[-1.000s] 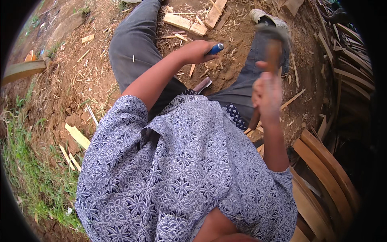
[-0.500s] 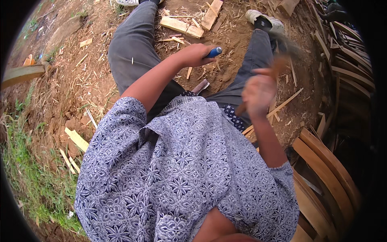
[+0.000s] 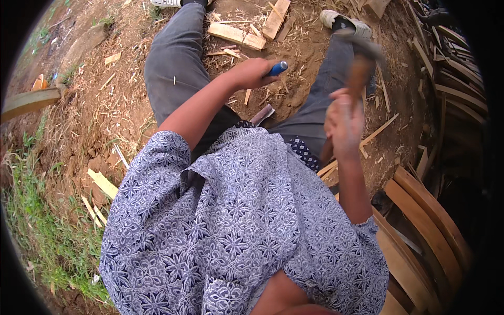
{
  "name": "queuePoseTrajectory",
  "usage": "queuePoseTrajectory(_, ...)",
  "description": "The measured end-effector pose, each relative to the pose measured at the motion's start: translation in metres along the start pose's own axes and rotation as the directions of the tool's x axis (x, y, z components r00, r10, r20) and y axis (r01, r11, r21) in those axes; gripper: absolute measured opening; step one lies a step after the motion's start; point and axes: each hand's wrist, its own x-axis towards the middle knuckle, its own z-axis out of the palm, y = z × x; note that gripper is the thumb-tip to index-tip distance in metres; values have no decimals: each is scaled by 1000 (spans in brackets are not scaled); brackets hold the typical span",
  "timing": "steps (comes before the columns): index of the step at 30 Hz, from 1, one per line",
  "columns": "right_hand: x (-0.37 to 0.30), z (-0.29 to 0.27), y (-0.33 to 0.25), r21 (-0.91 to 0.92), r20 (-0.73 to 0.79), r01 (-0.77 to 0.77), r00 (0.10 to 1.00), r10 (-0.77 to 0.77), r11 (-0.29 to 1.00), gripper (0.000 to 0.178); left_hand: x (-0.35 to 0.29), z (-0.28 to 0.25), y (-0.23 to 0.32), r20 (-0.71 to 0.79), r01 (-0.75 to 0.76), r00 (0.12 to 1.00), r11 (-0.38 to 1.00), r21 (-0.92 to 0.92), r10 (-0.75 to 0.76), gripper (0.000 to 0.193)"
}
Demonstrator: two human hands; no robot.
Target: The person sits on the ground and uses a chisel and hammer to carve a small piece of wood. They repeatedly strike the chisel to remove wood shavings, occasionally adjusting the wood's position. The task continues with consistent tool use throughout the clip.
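Note:
My left hand (image 3: 253,73) is closed around the blue handle of a chisel (image 3: 279,68), whose metal-capped butt sticks out past the thumb side. The chisel's blade is hidden below the hand. To the right, my right hand (image 3: 345,119) grips a hammer by its wooden handle (image 3: 358,79). The dark metal hammer head (image 3: 362,46) is raised over my right shin and smeared by motion, apart from the chisel. Between my thighs lies a short brown piece with a pale end (image 3: 262,114).
Pale wood blocks (image 3: 236,35) and many chips lie on the brown soil between my outstretched legs. Curved wooden planks (image 3: 428,226) are stacked at the right, with more boards (image 3: 462,79) beyond. Grass (image 3: 47,231) grows at the left, near a curved wooden piece (image 3: 31,102).
My right hand has shifted slightly right, and the hammer head has swung away from me and a little left. My left hand stays nearly in place with the chisel.

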Motion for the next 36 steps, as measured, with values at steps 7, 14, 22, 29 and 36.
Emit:
queuePoseTrajectory(7,15,8,42,-186,-67,-347,938,340,919,25,-6,-3,18,-19,-11,1000,999,-49,10,31)
queuePoseTrajectory(14,32,25,48,45,-42,-256,965,258,966,30,-1,-18,9,-147,95,982,982,-161,-119,28)
queuePoseTrajectory(22,15,23,78,77,-45,-356,932,360,931,28,27,-74,-25,-674,109,679,948,-300,-292,31)
queuePoseTrajectory(29,21,17,66,25,-45,-377,925,378,926,32,49,-57,-78,-604,142,768,976,-167,-215,30)
queuePoseTrajectory(36,63,35,-63,-22,-33,201,979,-202,979,37,41,-66,-76,-507,69,849,983,-172,-148,29)
